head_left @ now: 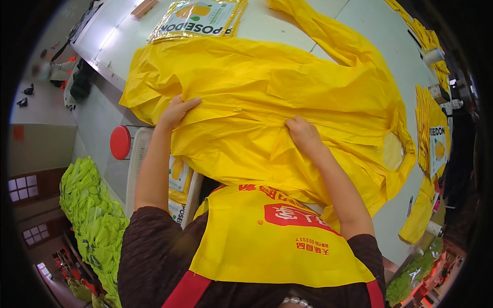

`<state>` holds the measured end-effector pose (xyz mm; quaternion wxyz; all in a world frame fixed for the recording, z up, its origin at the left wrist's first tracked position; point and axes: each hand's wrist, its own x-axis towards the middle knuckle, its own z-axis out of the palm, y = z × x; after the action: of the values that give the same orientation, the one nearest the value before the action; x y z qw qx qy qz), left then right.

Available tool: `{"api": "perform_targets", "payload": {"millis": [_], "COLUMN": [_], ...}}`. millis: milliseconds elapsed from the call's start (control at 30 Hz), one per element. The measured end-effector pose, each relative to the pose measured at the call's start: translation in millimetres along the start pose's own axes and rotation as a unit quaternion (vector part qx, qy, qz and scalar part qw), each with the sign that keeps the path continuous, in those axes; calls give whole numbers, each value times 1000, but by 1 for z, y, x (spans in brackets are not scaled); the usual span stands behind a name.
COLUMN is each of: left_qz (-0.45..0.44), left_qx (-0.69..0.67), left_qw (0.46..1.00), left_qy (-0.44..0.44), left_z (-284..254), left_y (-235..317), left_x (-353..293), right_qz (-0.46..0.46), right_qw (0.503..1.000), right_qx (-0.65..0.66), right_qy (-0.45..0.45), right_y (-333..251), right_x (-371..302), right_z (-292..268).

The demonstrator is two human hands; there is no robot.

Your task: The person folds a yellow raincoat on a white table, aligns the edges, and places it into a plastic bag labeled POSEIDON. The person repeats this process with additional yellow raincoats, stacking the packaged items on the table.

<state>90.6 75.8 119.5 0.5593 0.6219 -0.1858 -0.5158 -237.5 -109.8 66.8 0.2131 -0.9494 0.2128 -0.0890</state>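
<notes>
A yellow raincoat (221, 66) is spread sideways across the white table, its collar end at the right and one sleeve stretched toward the far edge. A zipper (236, 109) runs along its middle, between my two hands. My left hand (177, 112) grips the fabric near the raincoat's left end, thumb lying on top and the other fingers partly hidden. Farther right, my right hand (304, 134) is closed on the fabric along the front seam, with its fingertips curled down. Creases run through the cloth between both hands.
Packaged yellow garments (197, 18) are stacked at the far left of the table (118, 38), with another stack (436, 141) at the right. A white crate (137, 159) of packets stands by my left arm. Nearby are a red stool (120, 142) and a lime-green fabric heap (92, 215).
</notes>
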Motion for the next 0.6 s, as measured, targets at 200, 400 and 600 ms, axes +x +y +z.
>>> {"api": "perform_targets", "payload": {"millis": [200,400,600], "left_qz": [33,61,88], "left_qx": [-64,-54,-46], "left_qw": [997,997,995], "left_qy": [21,16,5], "left_z": [-3,-8,-5], "left_y": [-11,-16,-13], "left_x": [0,-1,-6], "right_qz": [50,78,-24], "right_qw": [992,920,967], "right_qx": [106,286,251], "right_qy": [46,-257,-35], "right_y": [-7,-53,-88], "right_x": [8,57,81], "right_z": [1,-9,2]}}
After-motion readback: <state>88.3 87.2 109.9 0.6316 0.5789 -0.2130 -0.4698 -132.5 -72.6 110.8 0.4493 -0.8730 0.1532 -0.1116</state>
